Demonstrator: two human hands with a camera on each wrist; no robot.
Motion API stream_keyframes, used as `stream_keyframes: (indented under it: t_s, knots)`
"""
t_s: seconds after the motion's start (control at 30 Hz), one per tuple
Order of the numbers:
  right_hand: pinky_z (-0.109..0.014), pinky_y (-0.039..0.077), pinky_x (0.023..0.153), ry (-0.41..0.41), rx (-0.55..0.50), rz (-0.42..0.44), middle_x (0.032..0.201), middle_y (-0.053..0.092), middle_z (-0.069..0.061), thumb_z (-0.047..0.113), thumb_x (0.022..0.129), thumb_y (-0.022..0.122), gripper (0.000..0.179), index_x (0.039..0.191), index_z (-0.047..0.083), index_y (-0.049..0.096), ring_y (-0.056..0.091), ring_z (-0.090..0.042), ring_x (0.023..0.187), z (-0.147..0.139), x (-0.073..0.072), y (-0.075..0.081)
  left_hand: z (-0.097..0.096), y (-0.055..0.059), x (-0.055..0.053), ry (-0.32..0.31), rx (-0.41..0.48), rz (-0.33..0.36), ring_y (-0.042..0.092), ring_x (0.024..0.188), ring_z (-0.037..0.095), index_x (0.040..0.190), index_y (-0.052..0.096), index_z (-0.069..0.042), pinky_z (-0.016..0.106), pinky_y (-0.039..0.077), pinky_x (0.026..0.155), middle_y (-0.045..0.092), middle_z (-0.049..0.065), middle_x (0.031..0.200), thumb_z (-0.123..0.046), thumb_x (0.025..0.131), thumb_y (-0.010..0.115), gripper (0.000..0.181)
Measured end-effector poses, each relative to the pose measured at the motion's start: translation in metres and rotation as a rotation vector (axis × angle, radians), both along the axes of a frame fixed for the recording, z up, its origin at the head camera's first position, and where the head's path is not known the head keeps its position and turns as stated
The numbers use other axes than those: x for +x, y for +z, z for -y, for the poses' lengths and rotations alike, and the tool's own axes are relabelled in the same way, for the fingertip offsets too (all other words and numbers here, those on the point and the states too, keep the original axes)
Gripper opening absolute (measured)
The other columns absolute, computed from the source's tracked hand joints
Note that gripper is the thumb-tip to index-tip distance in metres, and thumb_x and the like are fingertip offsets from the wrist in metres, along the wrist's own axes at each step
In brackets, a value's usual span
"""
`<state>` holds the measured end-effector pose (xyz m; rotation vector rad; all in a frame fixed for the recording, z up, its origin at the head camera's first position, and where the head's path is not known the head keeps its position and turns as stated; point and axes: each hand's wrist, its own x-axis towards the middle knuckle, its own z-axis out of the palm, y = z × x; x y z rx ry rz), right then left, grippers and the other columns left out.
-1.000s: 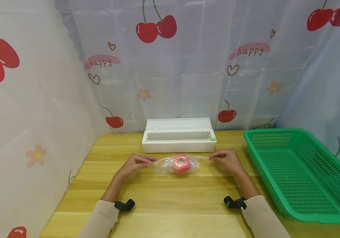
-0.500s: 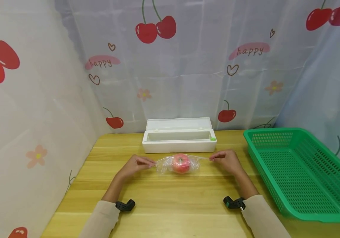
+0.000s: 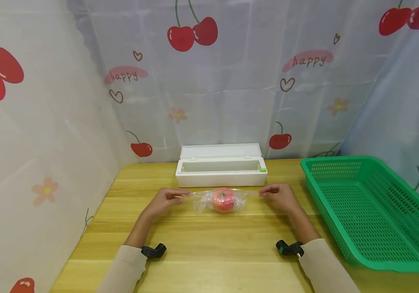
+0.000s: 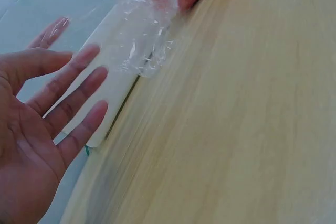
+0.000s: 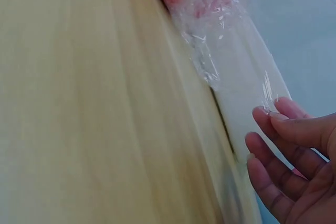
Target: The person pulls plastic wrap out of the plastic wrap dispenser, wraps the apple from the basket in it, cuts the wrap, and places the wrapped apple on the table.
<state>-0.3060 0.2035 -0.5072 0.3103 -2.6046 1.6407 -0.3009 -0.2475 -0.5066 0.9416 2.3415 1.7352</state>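
A red apple sits on the wooden table, wrapped in clear plastic wrap whose loose ends gather at both sides. My left hand is left of it; in the left wrist view its fingers are spread, the thumb stands off the index finger, and a thin strand of wrap reaches the index fingertip. On the other side my right hand pinches the far edge of the wrap between thumb and index finger, its other fingers loosely bent. A thin line of film runs over the apple's top between the hands.
Behind the apple stands a long white wrap dispenser box, lid up, with a green slider at its right end. A green plastic basket occupies the table's right side. Cherry-print curtains enclose the back and sides.
My left fingers have spread apart from their earlier pinch, and the left hand has shifted slightly up. The right hand and the apple stay nearly in place.
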Motion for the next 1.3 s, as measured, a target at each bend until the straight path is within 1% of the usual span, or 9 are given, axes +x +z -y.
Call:
stream_keyframes:
  t_s: [0.17,0.3,0.47,0.57,0.63,0.73,0.93,1.13,1.3]
  knots:
    - [-0.020,0.055,0.076,0.038,-0.053,0.064,0.102,0.075,-0.018,-0.002,0.094,0.067,0.015,0.105,-0.007,0.075,0.070,-0.020,0.093,-0.006,0.003,0.009,0.002,0.004,-0.002,-0.005,0.093,0.026,0.059,0.122,0.044,0.136,0.057,0.011,0.029,0.055,0.096,0.062,0.028,0.132,0.008,0.098,0.059,0.038]
    - [-0.020,0.055,0.077,0.031,-0.044,0.021,0.106,0.074,-0.022,-0.007,0.095,0.059,0.020,0.109,-0.010,0.073,0.069,-0.030,0.098,-0.007,0.007,0.020,0.002,0.015,0.000,0.069,0.111,0.017,0.058,0.122,0.045,0.141,0.052,0.011,0.028,0.053,0.097,0.061,0.027,0.134,0.000,0.102,0.056,0.040]
    - [-0.017,0.054,0.084,-0.013,-0.033,-0.031,0.112,0.073,-0.023,0.005,0.102,0.059,0.022,0.115,-0.008,0.071,0.068,-0.032,0.105,-0.005,0.013,0.035,-0.007,0.038,0.007,0.144,0.055,-0.036,0.058,0.125,0.042,0.141,0.058,-0.001,0.023,0.050,0.100,0.064,0.017,0.136,-0.008,0.103,0.060,0.040]
    - [-0.025,0.055,0.090,-0.012,-0.014,-0.055,0.115,0.073,-0.019,0.015,0.103,0.062,0.027,0.119,-0.004,0.071,0.067,-0.032,0.108,0.002,0.020,0.048,-0.022,0.050,0.009,0.121,0.018,-0.058,0.057,0.125,0.044,0.142,0.060,-0.007,0.027,0.051,0.101,0.064,0.013,0.137,-0.010,0.101,0.064,0.041]
    - [-0.036,0.056,0.093,0.017,-0.001,-0.068,0.117,0.072,-0.020,0.016,0.102,0.063,0.029,0.121,-0.005,0.070,0.067,-0.034,0.109,0.012,0.031,0.064,-0.035,0.060,0.014,0.095,-0.007,-0.056,0.057,0.126,0.044,0.142,0.059,-0.010,0.038,0.049,0.105,0.063,0.012,0.138,-0.010,0.099,0.066,0.044]
    - [-0.045,0.056,0.093,0.084,0.003,-0.084,0.120,0.070,-0.021,0.015,0.100,0.066,0.031,0.123,-0.006,0.069,0.067,-0.035,0.109,0.027,0.036,0.070,-0.057,0.065,0.016,0.066,-0.097,-0.077,0.057,0.128,0.037,0.143,0.059,-0.014,0.049,0.045,0.109,0.061,0.009,0.142,-0.016,0.096,0.072,0.049]
    - [-0.052,0.049,0.104,0.201,0.080,-0.144,0.132,0.066,-0.015,0.024,0.093,0.076,0.044,0.130,0.002,0.067,0.061,-0.034,0.123,0.052,0.029,0.059,-0.091,0.061,0.008,0.035,-0.302,-0.174,0.053,0.134,0.022,0.147,0.055,-0.017,0.048,0.041,0.113,0.055,0.001,0.148,-0.036,0.090,0.079,0.065]
    - [-0.059,0.042,0.109,0.284,0.190,-0.171,0.143,0.058,-0.016,0.025,0.090,0.080,0.063,0.142,0.001,0.056,0.053,-0.038,0.132,0.074,0.022,0.049,-0.105,0.046,-0.002,0.029,-0.336,-0.179,0.054,0.133,0.029,0.145,0.055,-0.006,0.056,0.043,0.109,0.057,0.010,0.146,-0.036,0.090,0.078,0.067]
    - [-0.056,0.041,0.111,0.334,0.267,-0.151,0.149,0.053,-0.013,0.032,0.084,0.085,0.077,0.147,0.004,0.052,0.047,-0.036,0.138,0.081,0.017,0.040,-0.111,0.035,-0.006,0.019,-0.366,-0.148,0.054,0.132,0.025,0.144,0.057,-0.005,0.046,0.047,0.108,0.059,0.008,0.143,-0.035,0.087,0.082,0.068]
